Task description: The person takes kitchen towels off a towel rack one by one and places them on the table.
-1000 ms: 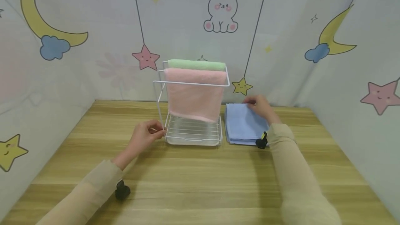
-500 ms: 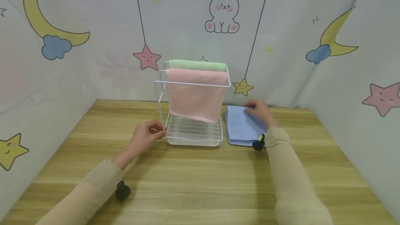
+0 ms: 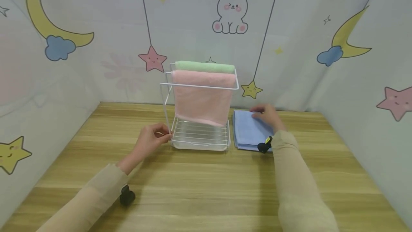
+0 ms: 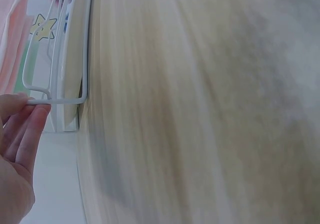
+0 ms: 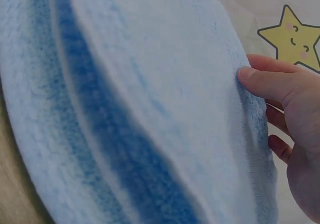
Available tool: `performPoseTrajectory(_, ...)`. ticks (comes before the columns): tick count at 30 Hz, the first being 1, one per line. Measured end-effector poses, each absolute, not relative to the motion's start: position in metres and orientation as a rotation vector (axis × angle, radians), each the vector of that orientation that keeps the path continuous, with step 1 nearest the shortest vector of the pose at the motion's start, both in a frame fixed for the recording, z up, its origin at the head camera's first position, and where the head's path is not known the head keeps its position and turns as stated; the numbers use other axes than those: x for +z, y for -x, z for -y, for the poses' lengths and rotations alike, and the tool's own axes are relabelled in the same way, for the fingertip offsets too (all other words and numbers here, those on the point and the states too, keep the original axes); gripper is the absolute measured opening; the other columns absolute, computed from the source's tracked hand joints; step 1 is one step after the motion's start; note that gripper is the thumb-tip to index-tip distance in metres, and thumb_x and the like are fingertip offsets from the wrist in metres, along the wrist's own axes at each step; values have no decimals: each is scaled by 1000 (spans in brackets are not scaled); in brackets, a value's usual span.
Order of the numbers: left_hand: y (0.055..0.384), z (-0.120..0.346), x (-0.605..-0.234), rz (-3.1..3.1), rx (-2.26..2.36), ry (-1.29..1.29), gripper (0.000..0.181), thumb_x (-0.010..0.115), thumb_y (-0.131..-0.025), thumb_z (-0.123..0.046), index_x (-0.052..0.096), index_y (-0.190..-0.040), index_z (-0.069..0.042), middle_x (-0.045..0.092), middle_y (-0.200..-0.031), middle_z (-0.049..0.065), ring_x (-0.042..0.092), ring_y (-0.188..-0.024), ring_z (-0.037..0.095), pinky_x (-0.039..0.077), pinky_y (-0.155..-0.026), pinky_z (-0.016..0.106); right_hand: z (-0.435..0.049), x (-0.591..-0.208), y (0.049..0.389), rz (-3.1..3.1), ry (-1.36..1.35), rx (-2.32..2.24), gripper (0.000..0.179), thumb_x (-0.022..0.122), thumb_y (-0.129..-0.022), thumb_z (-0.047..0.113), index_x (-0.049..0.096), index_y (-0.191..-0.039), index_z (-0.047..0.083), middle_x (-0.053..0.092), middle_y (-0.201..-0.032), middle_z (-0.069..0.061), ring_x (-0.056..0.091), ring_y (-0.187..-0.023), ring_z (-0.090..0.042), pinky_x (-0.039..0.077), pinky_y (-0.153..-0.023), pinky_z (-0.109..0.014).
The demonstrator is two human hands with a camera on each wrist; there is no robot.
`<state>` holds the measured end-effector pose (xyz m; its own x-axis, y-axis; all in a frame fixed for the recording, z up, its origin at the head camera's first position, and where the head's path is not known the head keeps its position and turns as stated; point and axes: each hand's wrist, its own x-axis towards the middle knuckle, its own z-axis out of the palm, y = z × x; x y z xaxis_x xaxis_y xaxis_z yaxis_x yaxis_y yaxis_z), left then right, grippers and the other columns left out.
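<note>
My left hand point(image 3: 151, 140) pinches the lower left wire of a small white wire rack point(image 3: 201, 142); the left wrist view shows thumb and fingers on that rod point(image 4: 65, 101). A pink towel point(image 3: 202, 99) hangs over one bar of the rack, with a light green towel point(image 3: 206, 67) on the bar behind. Right of the rack, a folded light blue towel point(image 3: 249, 131) lies flat on the table. My right hand point(image 3: 268, 117) is at its far edge. In the right wrist view the thumb lies on the towel's top face point(image 5: 170, 59), with the other fingers curled behind the edge.
A pale tray point(image 3: 199, 147) sits under the rack's wire base. The wood-grain table point(image 3: 199, 189) meets a patterned cloth backdrop point(image 3: 190, 17) just behind the rack and blue towel. Cloth walls also stand at left and right.
My right hand has drawn slightly toward me, and the blue towel's far edge has come a little nearer too. The left hand keeps its hold on the rack.
</note>
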<state>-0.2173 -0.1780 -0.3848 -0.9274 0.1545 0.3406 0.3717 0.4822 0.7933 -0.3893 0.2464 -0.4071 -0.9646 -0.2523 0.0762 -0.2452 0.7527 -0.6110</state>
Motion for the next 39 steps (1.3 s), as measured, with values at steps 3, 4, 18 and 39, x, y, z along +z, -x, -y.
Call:
performPoseTrajectory(3,218,178,-386,2509,-1421,454,8,68,-79,4,63,-83,8,68,-84,24,69,-74,34,57,-58,23,-246,-409,388,-2946,419,-1011,25,65,-87,12,66,-111,8,64,-119,-16,54,-116,-32,40,-103,-48)
performPoseTrajectory(4,218,178,-386,2509,-1417,455,8,68,-79,4,63,-83,8,68,-84,24,69,-73,33,57,-58,22,-246,-410,388,-2950,421,-1009,25,65,-87,12,66,-111,8,64,-119,-16,54,-116,-32,40,-103,-48)
performPoseTrajectory(18,218,177,-386,2517,-1421,445,8,69,-79,4,63,-83,8,69,-84,24,69,-73,35,58,-58,27,-247,-419,388,-2942,381,-890,33,65,-87,21,64,-119,15,57,-130,-13,46,-125,-35,35,-107,-52)
performPoseTrajectory(39,234,186,-409,2520,-1421,425,7,70,-79,0,65,-82,4,70,-86,21,70,-72,30,57,-57,23,-243,-414,382,-2922,315,-857,35,64,-89,24,61,-123,16,51,-136,-15,38,-131,-38,27,-110,-57)
